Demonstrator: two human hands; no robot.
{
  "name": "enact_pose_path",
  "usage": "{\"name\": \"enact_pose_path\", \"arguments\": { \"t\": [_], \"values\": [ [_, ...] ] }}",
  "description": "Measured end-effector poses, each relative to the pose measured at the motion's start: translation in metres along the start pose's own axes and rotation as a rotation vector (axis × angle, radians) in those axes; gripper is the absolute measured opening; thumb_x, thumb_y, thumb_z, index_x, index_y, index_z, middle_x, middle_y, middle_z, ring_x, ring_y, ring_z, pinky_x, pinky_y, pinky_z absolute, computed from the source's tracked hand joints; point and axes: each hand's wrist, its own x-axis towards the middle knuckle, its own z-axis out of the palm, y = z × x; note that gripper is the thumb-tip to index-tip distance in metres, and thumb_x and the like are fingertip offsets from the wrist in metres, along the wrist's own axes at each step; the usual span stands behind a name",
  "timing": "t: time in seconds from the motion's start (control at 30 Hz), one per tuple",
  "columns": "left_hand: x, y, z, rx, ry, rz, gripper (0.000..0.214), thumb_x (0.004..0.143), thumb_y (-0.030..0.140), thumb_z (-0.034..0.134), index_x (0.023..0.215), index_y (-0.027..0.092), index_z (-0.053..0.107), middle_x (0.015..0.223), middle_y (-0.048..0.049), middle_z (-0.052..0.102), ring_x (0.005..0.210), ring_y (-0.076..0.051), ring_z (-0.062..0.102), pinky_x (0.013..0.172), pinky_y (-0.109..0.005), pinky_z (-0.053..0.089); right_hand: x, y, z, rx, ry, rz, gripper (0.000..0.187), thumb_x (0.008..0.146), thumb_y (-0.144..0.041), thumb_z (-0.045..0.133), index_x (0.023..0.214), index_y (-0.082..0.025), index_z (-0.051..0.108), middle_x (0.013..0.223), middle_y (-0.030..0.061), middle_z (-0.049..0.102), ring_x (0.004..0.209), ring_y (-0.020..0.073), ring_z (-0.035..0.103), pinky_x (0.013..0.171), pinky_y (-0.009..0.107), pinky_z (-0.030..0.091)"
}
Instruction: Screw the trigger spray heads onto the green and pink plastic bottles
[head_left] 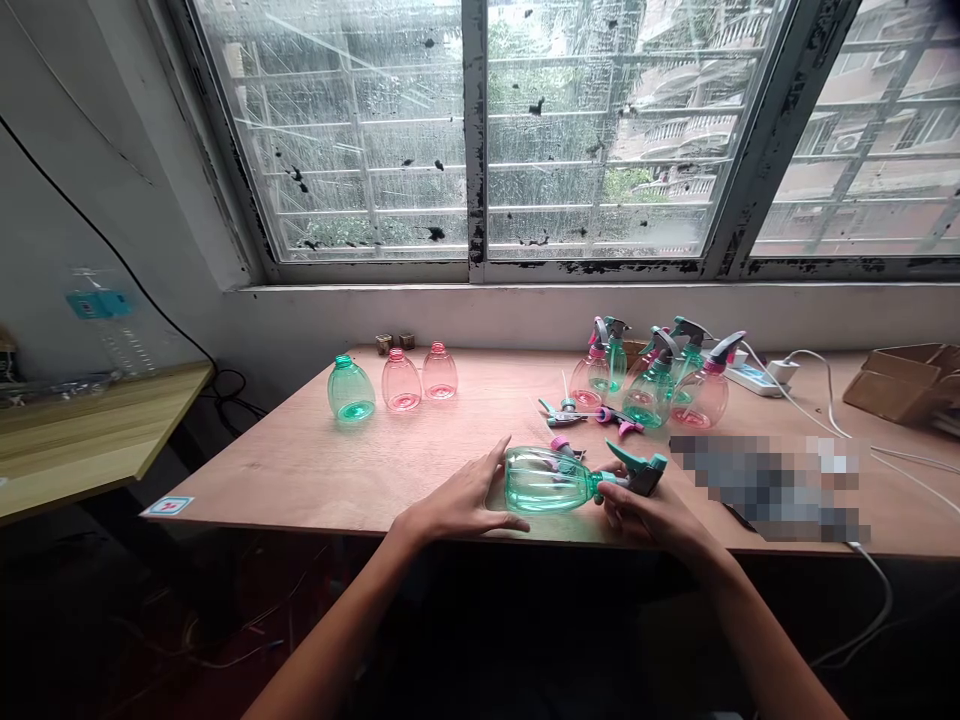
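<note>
Right hand [649, 512] gripped a green spray bottle [550, 480] near its neck, on its side over the front of the table [262, 480], trigger head [637, 472] to the right. Left hand [457, 497] was spread wide at the base; contact could not be told. Loose spray heads [568, 417] lay behind; two pink bottles [401, 382] stood farther back, left.

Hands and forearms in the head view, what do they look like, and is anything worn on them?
The left hand and right hand are ungloved, and both forearms are sleeveless where visible. No watch, bracelet, cable or marking shows; small rings are hard to rule out.
</note>
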Motion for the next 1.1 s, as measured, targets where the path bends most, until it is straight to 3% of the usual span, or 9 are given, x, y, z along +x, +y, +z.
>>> {"name": "enact_pose_path", "arguments": {
  "t": [0.1,0.27,0.43,0.57,0.73,0.9,1.0,1.1],
  "values": [
    [0.000,0.001,-0.002,-0.037,0.000,-0.011,0.125,0.069,0.066,0.077,0.160,0.021,0.004,0.164,-0.0184,0.024,0.148,-0.039,0.028,0.120,-0.051,0.028,0.001,0.002,-0.001,-0.009,0.002,-0.010,0.041,0.073,-0.049,0.084,0.098,-0.022,0.066,0.074,0.0014,0.067,0.055,0.0151,0.059,0.054,0.028,0.047],
    [-0.001,0.003,-0.004,-0.043,0.000,-0.045,0.102,0.085,0.064,0.063,0.160,0.022,0.007,0.165,-0.0165,0.023,0.149,-0.036,0.029,0.120,-0.051,0.027,0.000,0.001,-0.002,-0.015,-0.006,-0.003,0.040,0.074,-0.048,0.084,0.098,-0.022,0.066,0.074,0.0007,0.067,0.055,0.0139,0.058,0.053,0.027,0.047],
    [0.000,0.000,-0.001,0.025,0.003,0.014,0.123,0.072,0.062,0.077,0.160,0.022,0.002,0.166,-0.0160,0.018,0.149,-0.038,0.026,0.120,-0.049,0.027,0.001,0.002,-0.001,-0.002,0.012,-0.030,0.039,0.075,-0.046,0.084,0.098,-0.021,0.064,0.074,0.0010,0.066,0.055,0.0133,0.057,0.052,0.026,0.046],
    [-0.001,-0.001,-0.001,-0.017,0.000,-0.017,0.125,0.070,0.065,0.077,0.160,0.022,0.001,0.162,-0.0186,0.028,0.146,-0.040,0.032,0.117,-0.051,0.031,-0.002,-0.003,0.002,-0.006,0.010,0.004,0.043,0.073,-0.048,0.084,0.100,-0.021,0.063,0.072,0.0004,0.066,0.054,0.0133,0.056,0.049,0.026,0.044],
    [-0.002,0.007,-0.006,-0.043,0.002,-0.049,0.098,0.086,0.064,0.061,0.159,0.024,0.010,0.164,-0.0159,0.026,0.147,-0.036,0.032,0.118,-0.051,0.028,-0.004,-0.007,0.003,-0.051,-0.007,0.026,0.046,0.072,-0.050,0.084,0.101,-0.020,0.063,0.066,-0.0009,0.064,0.053,0.0129,0.053,0.046,0.024,0.037],
    [-0.001,0.019,-0.010,-0.074,0.014,0.043,0.074,0.088,0.056,0.064,0.149,0.026,0.037,0.148,-0.0109,0.051,0.133,-0.033,0.050,0.111,-0.045,0.040,0.000,0.000,-0.001,-0.021,0.016,0.009,0.042,0.076,-0.047,0.082,0.102,-0.021,0.063,0.070,0.0000,0.066,0.055,0.0129,0.054,0.047,0.023,0.037],
    [-0.001,0.017,-0.008,-0.077,0.036,0.029,0.080,0.084,0.054,0.069,0.149,0.026,0.034,0.147,-0.0119,0.050,0.130,-0.032,0.052,0.109,-0.044,0.042,0.001,0.001,-0.002,0.010,0.010,-0.019,0.038,0.078,-0.044,0.081,0.101,-0.021,0.061,0.071,0.0001,0.065,0.055,0.0129,0.055,0.049,0.024,0.040],
    [-0.002,0.009,-0.004,-0.076,0.042,0.020,0.095,0.080,0.051,0.075,0.155,0.026,0.021,0.153,-0.0139,0.042,0.135,-0.033,0.048,0.111,-0.045,0.040,0.000,-0.001,0.000,0.050,0.008,-0.016,0.039,0.078,-0.043,0.082,0.100,-0.020,0.061,0.071,-0.0001,0.066,0.055,0.0127,0.055,0.049,0.025,0.042]
  ]
}}
